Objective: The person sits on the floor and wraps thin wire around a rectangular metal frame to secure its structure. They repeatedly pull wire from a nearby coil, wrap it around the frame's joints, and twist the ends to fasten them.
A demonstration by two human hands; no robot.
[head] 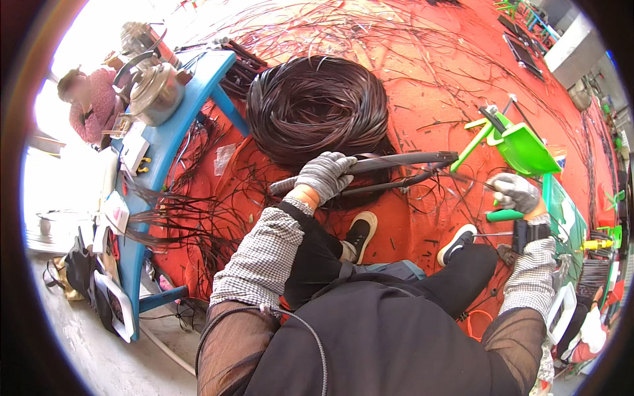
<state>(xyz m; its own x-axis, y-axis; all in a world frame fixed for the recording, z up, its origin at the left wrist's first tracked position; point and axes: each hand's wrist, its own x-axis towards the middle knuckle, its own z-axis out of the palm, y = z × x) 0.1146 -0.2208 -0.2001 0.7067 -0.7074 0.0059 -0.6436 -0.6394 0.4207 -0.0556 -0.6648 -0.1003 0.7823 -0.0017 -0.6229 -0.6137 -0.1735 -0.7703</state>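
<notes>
My left hand [327,176], in a grey knitted glove, grips a dark curved frame part [406,159] wrapped partly with strip. The part extends rightward to a bend, and its lower bar runs back beneath. A dark flat strip [460,176] stretches from the bend to my right hand [515,194], gloved the same way and slightly blurred, with its fingers closed on the strip. Just beyond the left hand lies a big coil of dark brown flat strips [317,106] on the red floor covering [411,119].
A blue table [181,131] at the left bears a metal kettle [156,94] and hanging strips [183,218]. A person [96,106] is beyond it. A green chair [527,146] and green table [564,213] stand at the right. Loose strips litter the floor.
</notes>
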